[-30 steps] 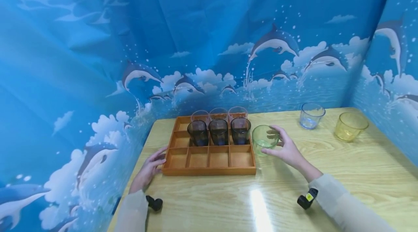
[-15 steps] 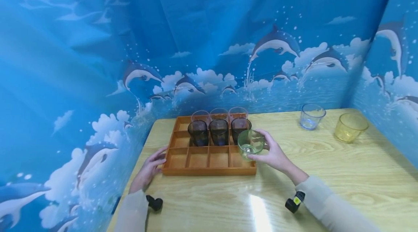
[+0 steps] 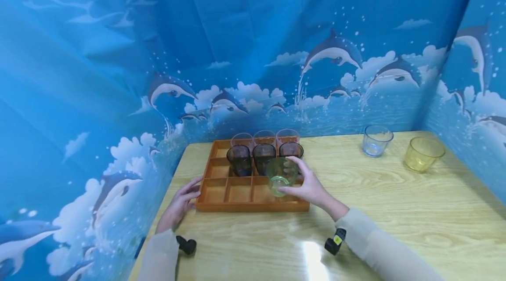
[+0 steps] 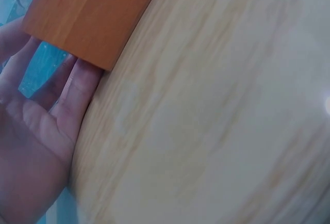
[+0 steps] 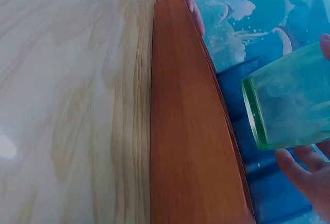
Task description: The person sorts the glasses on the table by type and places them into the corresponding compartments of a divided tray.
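In the head view my right hand [image 3: 310, 188] grips a clear green glass cup [image 3: 280, 181] by its right side, thumb in front and fingers behind. The cup hangs above the front row of the wooden divided tray [image 3: 253, 207], right of its middle. The right wrist view shows the green cup [image 5: 294, 100] raised over the tray's edge, its thick base apart from the wood. My left hand [image 3: 179, 205] rests against the tray's left side with fingers extended; the left wrist view shows those fingers [image 4: 77, 87] touching the tray's end wall [image 4: 93, 22].
Three dark cups [image 3: 239, 161] stand in the tray's middle row, with three pale pink cups [image 3: 242, 140] behind them. A blue glass cup [image 3: 375, 142] and a yellow one [image 3: 423, 156] stand at the table's back right. A dolphin-printed curtain [image 3: 253, 52] borders the table [image 3: 245, 246].
My right hand has lifted the green cup off the table beside the tray and carried it left, over the front row. The left hand stays at the tray's side.
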`<state>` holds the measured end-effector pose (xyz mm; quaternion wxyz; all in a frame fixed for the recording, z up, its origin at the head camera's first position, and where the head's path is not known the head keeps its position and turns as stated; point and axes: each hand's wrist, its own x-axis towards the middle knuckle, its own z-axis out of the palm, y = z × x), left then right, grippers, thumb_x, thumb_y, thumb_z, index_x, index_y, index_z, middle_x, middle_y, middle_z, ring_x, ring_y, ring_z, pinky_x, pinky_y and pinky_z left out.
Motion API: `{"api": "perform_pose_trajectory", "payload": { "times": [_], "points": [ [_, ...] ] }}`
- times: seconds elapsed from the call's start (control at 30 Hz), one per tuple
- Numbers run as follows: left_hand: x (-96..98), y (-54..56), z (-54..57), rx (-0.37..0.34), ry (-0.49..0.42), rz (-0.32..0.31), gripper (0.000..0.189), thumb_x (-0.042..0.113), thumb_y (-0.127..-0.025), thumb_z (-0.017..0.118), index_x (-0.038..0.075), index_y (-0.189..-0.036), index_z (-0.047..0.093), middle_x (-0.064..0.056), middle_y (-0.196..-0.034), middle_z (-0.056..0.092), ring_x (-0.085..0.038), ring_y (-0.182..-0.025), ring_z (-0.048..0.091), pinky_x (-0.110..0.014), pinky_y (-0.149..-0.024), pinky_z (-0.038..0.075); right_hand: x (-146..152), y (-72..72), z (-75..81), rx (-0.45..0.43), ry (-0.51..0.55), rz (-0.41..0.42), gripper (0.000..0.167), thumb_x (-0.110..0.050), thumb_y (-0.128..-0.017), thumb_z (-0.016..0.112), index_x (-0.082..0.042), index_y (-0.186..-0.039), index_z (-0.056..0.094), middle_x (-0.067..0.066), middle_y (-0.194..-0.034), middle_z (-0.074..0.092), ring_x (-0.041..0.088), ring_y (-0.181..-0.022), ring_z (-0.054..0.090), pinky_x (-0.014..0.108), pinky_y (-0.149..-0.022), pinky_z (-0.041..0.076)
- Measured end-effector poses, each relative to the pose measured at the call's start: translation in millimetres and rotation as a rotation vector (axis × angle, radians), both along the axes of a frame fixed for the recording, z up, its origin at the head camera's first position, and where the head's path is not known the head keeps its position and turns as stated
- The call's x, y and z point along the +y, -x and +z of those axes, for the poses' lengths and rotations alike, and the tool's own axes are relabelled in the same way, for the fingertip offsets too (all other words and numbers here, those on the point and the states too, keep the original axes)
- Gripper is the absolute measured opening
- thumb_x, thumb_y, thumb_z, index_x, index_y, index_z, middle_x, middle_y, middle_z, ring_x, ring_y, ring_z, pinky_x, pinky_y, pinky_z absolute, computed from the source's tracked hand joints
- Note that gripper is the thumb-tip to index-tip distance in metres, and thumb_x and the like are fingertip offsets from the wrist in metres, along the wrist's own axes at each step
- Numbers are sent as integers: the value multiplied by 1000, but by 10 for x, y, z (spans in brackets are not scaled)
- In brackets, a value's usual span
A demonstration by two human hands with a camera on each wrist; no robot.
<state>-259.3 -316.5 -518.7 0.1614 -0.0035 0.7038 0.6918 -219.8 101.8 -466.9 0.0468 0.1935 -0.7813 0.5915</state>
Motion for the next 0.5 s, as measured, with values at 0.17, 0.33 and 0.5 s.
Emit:
{"api": "perform_pose_trajectory", "payload": {
  "times": [0.17, 0.33, 0.5],
  "points": [
    [29, -43, 104, -9, 1, -12, 54, 13, -93, 53, 15, -144, 35, -11, -143, 30, -29, -124, 30, -39, -81, 42, -204, 41, -37, -6, -20, 1, 88, -32, -70, 81, -15, -142, 34, 3, -136, 40, 23, -115, 47, 43, -87, 44],
    [28, -46, 95, -8, -5, -11, 54, 13, -93, 54, 16, -144, 36, -11, -144, 29, -29, -125, 30, -39, -81, 42, -423, 58, -18, -40, -18, -2, 89, -35, -69, 82, -17, -142, 34, 0, -137, 39, 21, -118, 45, 43, -88, 43],
    [-4, -3, -13, -3, 3, 9, 54, 16, -92, 56, 20, -143, 38, -10, -143, 30, -28, -125, 30, -38, -82, 42, -624, 98, -13, -23, -20, -6, 87, -33, -69, 82, -16, -141, 36, 0, -137, 40, 21, -119, 43, 46, -89, 42]
  ]
}}
